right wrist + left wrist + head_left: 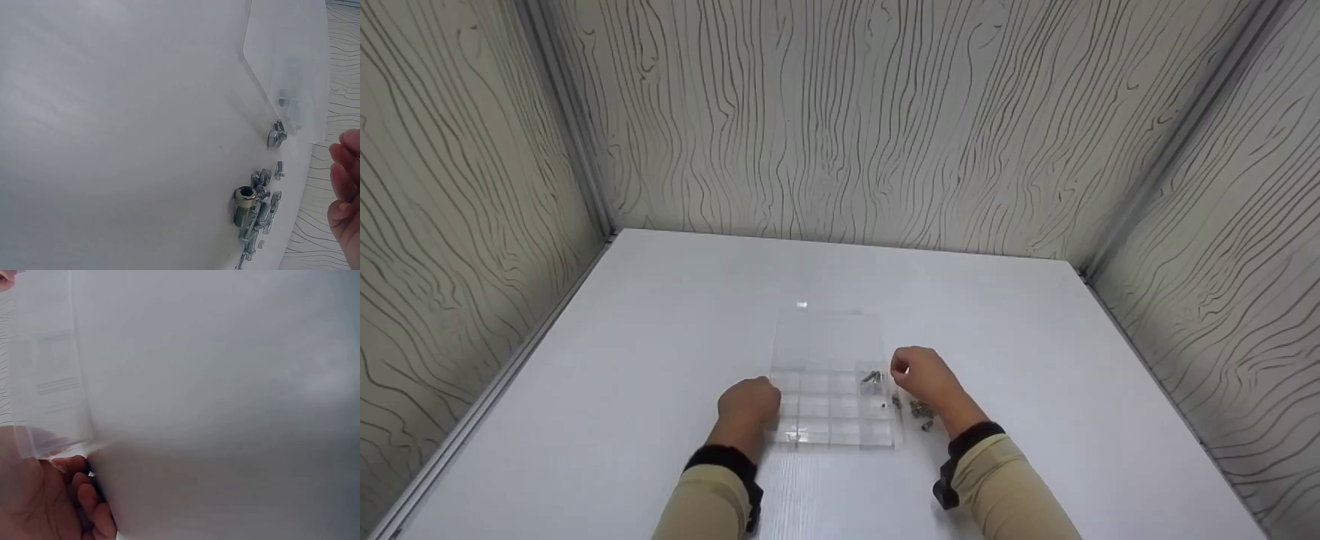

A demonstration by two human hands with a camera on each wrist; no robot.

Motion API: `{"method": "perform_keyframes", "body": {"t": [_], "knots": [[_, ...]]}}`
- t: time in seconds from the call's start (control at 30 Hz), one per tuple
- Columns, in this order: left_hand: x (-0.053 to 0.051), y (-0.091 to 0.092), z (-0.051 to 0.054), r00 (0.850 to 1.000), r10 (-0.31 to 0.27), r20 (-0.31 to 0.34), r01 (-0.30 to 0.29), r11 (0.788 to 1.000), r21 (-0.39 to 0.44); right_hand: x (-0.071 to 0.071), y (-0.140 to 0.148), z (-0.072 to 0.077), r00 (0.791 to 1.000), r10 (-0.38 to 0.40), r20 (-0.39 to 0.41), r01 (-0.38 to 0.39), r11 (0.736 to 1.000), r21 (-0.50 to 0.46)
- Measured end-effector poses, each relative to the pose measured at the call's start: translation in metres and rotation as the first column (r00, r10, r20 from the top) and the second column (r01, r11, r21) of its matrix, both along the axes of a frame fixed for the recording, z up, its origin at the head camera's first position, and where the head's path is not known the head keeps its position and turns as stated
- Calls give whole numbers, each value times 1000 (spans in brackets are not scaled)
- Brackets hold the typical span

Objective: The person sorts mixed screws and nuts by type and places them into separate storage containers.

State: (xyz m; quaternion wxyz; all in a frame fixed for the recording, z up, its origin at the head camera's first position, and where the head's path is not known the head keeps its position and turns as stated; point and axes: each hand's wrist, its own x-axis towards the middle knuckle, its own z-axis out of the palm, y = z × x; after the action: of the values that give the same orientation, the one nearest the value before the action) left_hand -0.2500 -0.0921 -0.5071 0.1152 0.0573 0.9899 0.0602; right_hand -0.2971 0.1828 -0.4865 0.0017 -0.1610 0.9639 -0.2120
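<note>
A clear compartment box (814, 409) lies on the white table with its lid folded back. My left hand (750, 403) grips the box's left side; in the left wrist view its curled fingers (90, 495) sit by the box corner. My right hand (926, 375) hovers beside the box's right edge, thumb and forefinger curved toward each other. Whether anything small is between them is hidden. Several screws (872, 376) lie in the upper right compartment. Right of the box is a loose pile of bolts and nuts (920, 409), including a socket-head bolt (245, 205).
The clear lid (826, 337) lies flat behind the compartments. A nut and a screw (275, 135) lie close to the box's edge. The white table (682, 300) ends at patterned panels (825, 127) on the back and both sides.
</note>
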Motion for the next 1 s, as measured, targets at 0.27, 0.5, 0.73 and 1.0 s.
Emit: {"method": "perform_keyframes", "body": {"t": [0.27, 0.5, 0.73, 1.0], "knots": [[1, 0, 4, 1000, 7, 26, -7, 1000, 9, -2, 3, -9, 991, -36, 131, 25, 997, 79], [-1, 0, 1, 1000, 17, 12, -17, 1000, 7, -1, 1, -16, 979, -58, 197, 36, 993, 112], [-1, 0, 1, 998, 67, 10, -67, 996, 55, 0, -3, -20, 980, -66, 188, 37, 987, 154], [0, 0, 2, 1000, 29, -12, -29, 999, 17, 2, -2, -16, 984, -61, 170, 31, 985, 170]]}}
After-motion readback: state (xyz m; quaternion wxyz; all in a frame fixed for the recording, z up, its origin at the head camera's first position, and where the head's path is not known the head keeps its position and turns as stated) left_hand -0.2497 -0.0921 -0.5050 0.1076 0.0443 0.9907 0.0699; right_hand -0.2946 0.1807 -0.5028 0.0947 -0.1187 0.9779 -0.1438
